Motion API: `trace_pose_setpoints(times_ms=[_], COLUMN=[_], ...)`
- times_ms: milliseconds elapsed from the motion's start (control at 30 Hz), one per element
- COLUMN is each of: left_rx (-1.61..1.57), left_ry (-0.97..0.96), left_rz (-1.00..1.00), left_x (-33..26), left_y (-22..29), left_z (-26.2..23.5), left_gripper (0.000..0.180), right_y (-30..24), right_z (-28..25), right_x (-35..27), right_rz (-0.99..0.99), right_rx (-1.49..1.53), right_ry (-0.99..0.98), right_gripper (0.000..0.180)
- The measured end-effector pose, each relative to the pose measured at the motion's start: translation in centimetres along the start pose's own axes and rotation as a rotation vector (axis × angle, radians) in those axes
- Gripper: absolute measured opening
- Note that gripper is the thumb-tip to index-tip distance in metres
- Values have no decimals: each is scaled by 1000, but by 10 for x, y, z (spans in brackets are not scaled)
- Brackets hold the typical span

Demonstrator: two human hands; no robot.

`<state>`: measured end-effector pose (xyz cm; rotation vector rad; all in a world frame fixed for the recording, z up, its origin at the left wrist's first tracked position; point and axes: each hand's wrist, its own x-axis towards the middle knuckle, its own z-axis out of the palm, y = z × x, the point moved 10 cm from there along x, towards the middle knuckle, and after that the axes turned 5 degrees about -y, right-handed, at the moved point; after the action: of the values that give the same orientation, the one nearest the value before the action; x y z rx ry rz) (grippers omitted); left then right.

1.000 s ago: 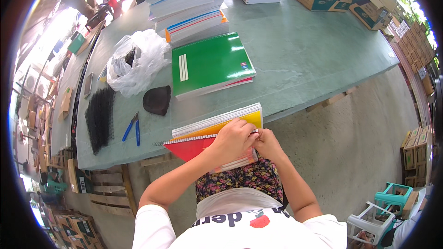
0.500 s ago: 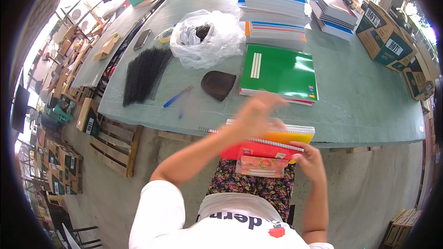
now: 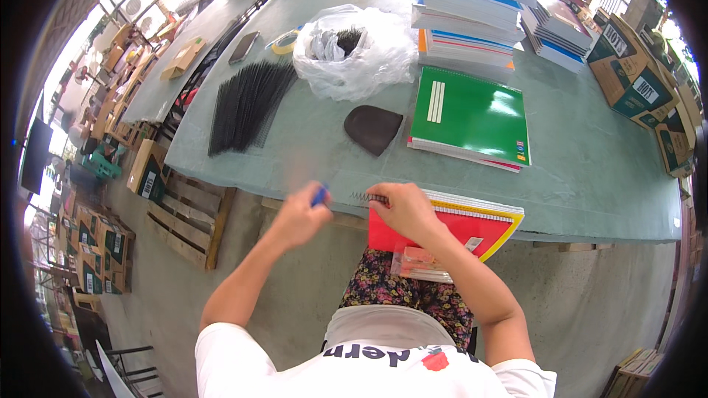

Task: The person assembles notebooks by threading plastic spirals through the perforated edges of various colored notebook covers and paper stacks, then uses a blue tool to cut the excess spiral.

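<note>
My left hand (image 3: 301, 215) is closed round a small blue-handled tool (image 3: 320, 194), left of the notebooks; its far end is smeared by motion. My right hand (image 3: 407, 210) pinches the dark wire coil (image 3: 360, 196) at the left end of a red notebook's (image 3: 468, 228) top edge. The coil's end sticks out past the cover. That notebook leans over my lap against the table edge, in front of a yellow notebook (image 3: 509, 230). A clear packet with pink print (image 3: 420, 256) lies against the red cover, partly hidden by my right forearm.
On the green table (image 3: 590, 199) lie black wire coils (image 3: 251, 107), a dark rounded pad (image 3: 374, 130), a plastic bag (image 3: 354, 66), a phone (image 3: 244, 46) and green notebooks (image 3: 472, 114). A tall notebook stack (image 3: 472, 22) rises behind; cartons (image 3: 634, 74) stand at right.
My left hand has picked up the blue-handled tool from the table and moved left. My right hand has shifted from the notebook's right end to the coil at its left end.
</note>
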<state>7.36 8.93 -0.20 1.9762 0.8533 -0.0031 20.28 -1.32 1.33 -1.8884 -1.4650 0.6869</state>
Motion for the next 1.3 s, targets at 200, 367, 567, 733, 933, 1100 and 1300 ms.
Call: trace_pose_setpoints(times_ms=[200,367,567,733,933,1100,1300], left_rx=[-306,-375,-62,253,-1229,-1024,-396], left_ry=[-314,-353,-367,-181,-710,-608,-488], left_rz=[-149,-203,-135,-6,-489,-484,-175], left_x=[-27,-21,-11,-8,-45,-38,-16], left_y=[-2,-8,6,2,15,-9,-25], left_z=[74,78,67,51,114,116,65], left_gripper=[47,49,39,25,29,34,27], right_y=[7,6,-10,0,8,9,7], right_z=[-5,-2,-2,-5,-10,-9,-13], right_x=[2,2,-2,0,-1,-4,-3], right_rz=[54,124,-177,-79,-39,-42,-84], right_rx=[142,167,9,82,16,-20,52], right_ry=[32,-49,52,94,166,209,146], right_gripper=[25,24,26,14,15,13,13])
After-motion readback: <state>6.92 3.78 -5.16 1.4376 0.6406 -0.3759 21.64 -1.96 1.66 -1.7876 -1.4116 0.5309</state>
